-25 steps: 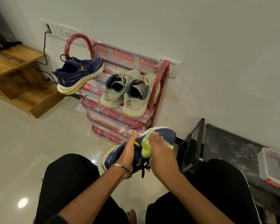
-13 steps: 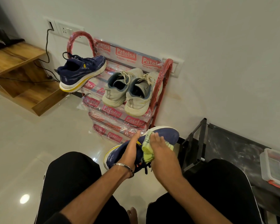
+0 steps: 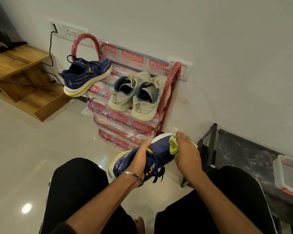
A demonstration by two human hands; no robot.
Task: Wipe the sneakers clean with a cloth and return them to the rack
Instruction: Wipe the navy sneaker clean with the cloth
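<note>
Navy sneaker (image 3: pixel 157 153) gripped over the lap, left hand (image 3: pixel 139 160) with fingers curled round its side; yellow cloth (image 3: pixel 173 146) pressed on the toe under the right hand (image 3: pixel 184 149), fingers flat. Best wiped firmly, toe to heel, sole too. Beyond: red rack (image 3: pixel 169 92), mate sneaker (image 3: pixel 86 76), pale tiled floor (image 3: pixel 32 149), white wall (image 3: pixel 227 48).

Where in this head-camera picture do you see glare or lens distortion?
Head view: a bright lamp reflection sits on the glossy floor at lower left, with a smaller glint just left of the navy sneaker held in the hands; the plastic wrap on the red rack shines; wide-angle distortion bends the wall edges; focus looks sharp throughout.
</note>
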